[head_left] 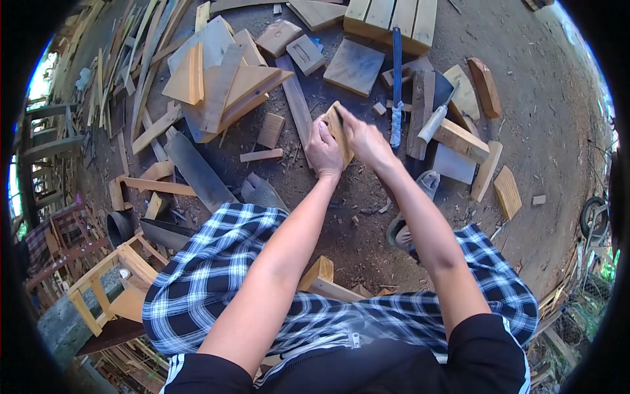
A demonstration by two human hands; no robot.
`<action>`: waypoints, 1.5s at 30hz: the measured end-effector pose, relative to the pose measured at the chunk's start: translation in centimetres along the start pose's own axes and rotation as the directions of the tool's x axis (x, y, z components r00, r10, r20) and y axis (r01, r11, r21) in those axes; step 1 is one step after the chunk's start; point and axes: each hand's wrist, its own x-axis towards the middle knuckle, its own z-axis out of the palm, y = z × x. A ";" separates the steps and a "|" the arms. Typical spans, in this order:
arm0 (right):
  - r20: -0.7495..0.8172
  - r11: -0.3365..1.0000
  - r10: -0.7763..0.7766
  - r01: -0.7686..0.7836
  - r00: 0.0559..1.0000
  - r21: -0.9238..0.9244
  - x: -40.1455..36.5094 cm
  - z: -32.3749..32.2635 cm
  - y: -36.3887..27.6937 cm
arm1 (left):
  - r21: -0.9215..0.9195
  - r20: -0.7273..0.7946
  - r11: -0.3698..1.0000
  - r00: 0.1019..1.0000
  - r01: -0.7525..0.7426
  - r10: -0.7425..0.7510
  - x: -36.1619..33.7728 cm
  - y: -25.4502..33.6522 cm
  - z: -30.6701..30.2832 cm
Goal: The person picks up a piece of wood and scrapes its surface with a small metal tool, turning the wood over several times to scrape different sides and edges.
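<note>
In front of my knees, a yellowish piece of wood [338, 136] is held up at a slant, its narrow end pointing away from me. My left hand [324, 150] is wrapped around its left side, thumb on top. Against the wood's right side, my right hand [369, 141] has its fingers curled and the index finger reaching toward the upper end. A small dark spot shows by that fingertip; whether it is a tool or a mark on the wood I cannot make out. The right palm is hidden.
Boards and offcuts [223, 92] are piled at the left. A long blue-black blade with a wrapped handle [396, 125] and a pale-handled chisel [433, 123] lie at the right. A slatted wooden stool [392, 18] stands ahead. A handsaw [197, 167] rests near my left foot.
</note>
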 end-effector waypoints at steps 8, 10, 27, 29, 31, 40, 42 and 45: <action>0.061 0.982 -0.040 0.051 0.997 -0.182 -1.3 -1.9 -1.9 | 0.027 0.001 0.999 1.000 0.019 -0.019 0.0 0.1 0.3; 0.091 0.973 -0.054 0.072 0.994 -0.219 -0.9 -1.8 -2.2 | -0.008 -0.011 1.000 1.000 0.023 -0.023 0.5 0.2 0.4; 0.133 0.986 -0.024 0.046 0.991 -0.163 1.6 -1.6 -0.2 | 0.004 0.010 1.000 1.000 0.011 -0.011 0.2 -0.2 0.2; 0.222 0.992 0.012 0.017 0.975 -0.128 1.4 -2.3 -0.1 | 0.011 0.011 1.000 1.000 0.023 -0.023 -0.1 0.0 0.1; 0.209 0.982 0.032 0.008 0.977 -0.190 1.4 -2.7 -0.7 | 0.010 0.024 0.999 0.999 0.044 -0.044 0.0 0.4 -0.1; 0.093 0.988 0.053 -0.039 0.994 -0.149 1.4 -1.1 -0.3 | 0.011 0.024 1.000 0.999 0.026 -0.026 0.0 0.0 0.3; 0.039 0.991 0.047 -0.042 0.998 -0.126 3.0 0.1 0.9 | 0.019 0.005 0.999 0.999 -0.050 0.050 0.4 -0.4 0.5; 0.112 0.990 -0.001 0.018 0.994 -0.143 -0.2 -1.2 -1.0 | 0.031 0.029 0.999 0.999 0.033 -0.034 -0.2 -0.2 0.1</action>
